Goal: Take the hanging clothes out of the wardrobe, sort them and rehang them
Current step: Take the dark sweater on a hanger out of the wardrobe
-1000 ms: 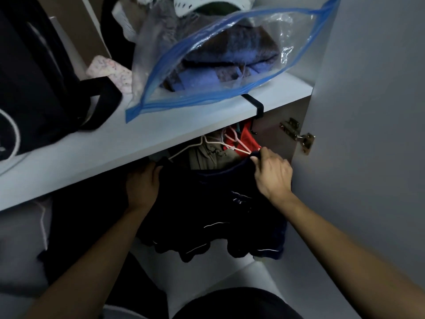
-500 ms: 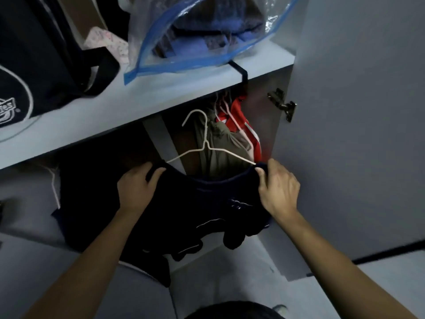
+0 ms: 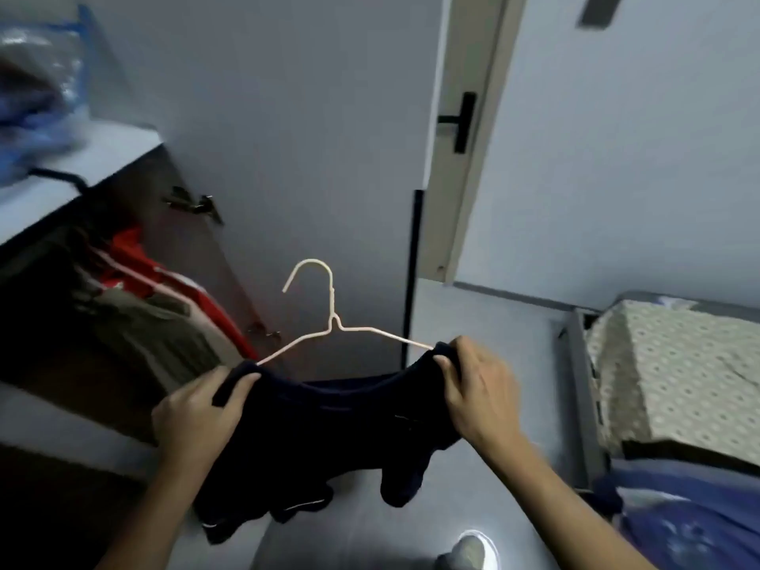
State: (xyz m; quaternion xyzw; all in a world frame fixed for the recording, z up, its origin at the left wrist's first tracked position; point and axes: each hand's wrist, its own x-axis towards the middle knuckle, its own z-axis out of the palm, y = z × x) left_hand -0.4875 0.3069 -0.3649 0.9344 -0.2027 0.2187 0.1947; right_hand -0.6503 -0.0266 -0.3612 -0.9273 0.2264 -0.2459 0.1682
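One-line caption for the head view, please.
Both hands, left hand and right hand, grip a dark garment on a white hanger, outside the wardrobe.

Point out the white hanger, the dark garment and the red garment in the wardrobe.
white hanger [image 3: 331,318]: head view, neck below the hook.
dark garment [image 3: 341,429]: head view, middle of the cloth.
red garment [image 3: 164,277]: head view, shoulder.

Single head-worn, wide-angle view, looking forward and down from close above the left hand [image 3: 197,417] and right hand [image 3: 481,394]. It faces the open wardrobe door [image 3: 296,158], with the wardrobe interior at left, apparently motion-blurred, and a bed [image 3: 674,364] at right.
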